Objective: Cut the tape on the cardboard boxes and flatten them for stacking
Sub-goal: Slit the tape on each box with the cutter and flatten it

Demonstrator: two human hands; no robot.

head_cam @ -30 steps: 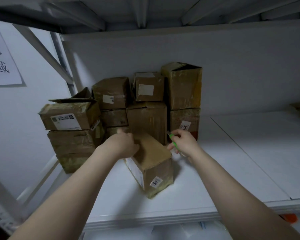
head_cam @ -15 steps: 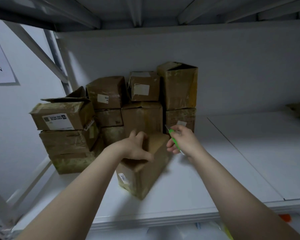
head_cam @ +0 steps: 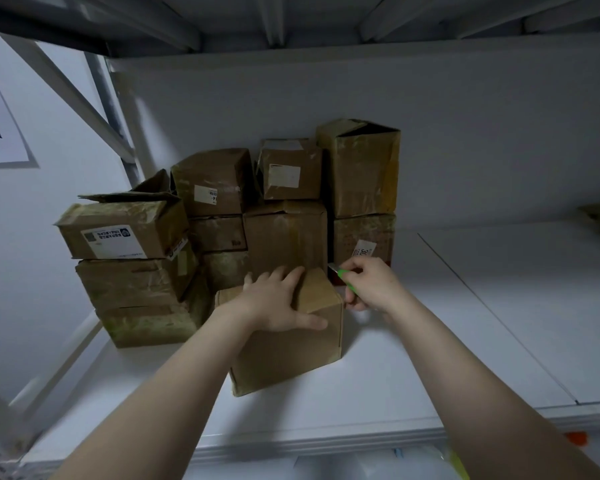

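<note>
**Head view: one box under your hand, ten stacked behind**

Your left hand point(head_cam: 278, 303) lies spread flat on one cardboard box point(head_cam: 291, 344) standing on the shelf point(head_cam: 430, 341). Your right hand point(head_cam: 373, 285), just right of it, is closed around one green cutter point(head_cam: 343, 278). Beyond your fingers are ten stacked boxes point(head_cam: 284, 233).

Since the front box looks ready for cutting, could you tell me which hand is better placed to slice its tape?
Right. The right hand already grips the green cutter, its blade beside the top right corner of the front box. The left hand lies flat on the top, likely steadying it.
</note>
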